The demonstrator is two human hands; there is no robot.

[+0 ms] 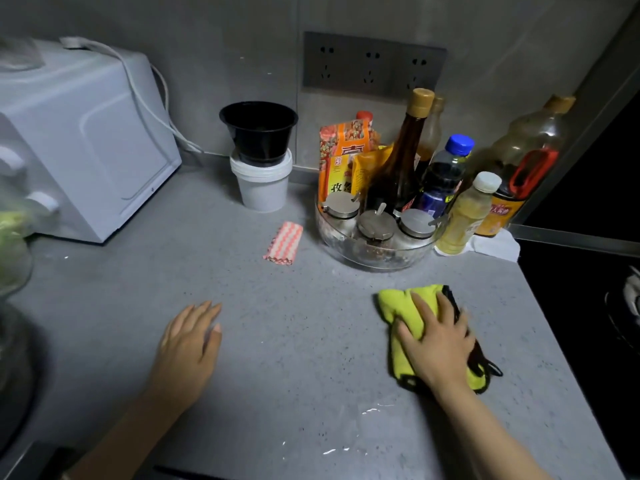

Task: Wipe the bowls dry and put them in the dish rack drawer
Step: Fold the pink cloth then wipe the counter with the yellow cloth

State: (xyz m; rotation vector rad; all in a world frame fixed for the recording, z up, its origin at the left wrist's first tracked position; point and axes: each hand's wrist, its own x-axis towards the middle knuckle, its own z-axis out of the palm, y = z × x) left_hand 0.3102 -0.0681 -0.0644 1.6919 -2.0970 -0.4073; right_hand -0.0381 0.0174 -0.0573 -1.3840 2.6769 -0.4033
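A person's right hand point(438, 341) lies flat on a yellow cloth point(398, 303) with dark trim, fingers spread and nearly straight, pressing it to a grey counter point(294, 358) near the right edge. The left hand point(188, 344), well apart from it, is held low over the bare counter with fingers straight and together, gripping nothing; whether it touches the surface cannot be told. A black bowl point(259, 131) sits upright in the mouth of a white tub point(263, 188) at the back wall, far from both hands. In front of the tub lies a folded pink-and-white striped cloth point(284, 243). Just right of that, a clear round tray point(377, 261) holds three lidded jars point(375, 225), a tall dark bottle point(398, 161), orange packets point(343, 150) and more bottles; a pale yellow bottle point(464, 216) stands just beside the tray on white paper. A white appliance point(86, 143) fills the left corner, its cord looped over the top, and a grey socket panel point(372, 64) is set in the wall above the tray. Streaks of water point(374, 410) shine on the counter near the right forearm. A dark hob point(588, 306) adjoins the counter at the right.
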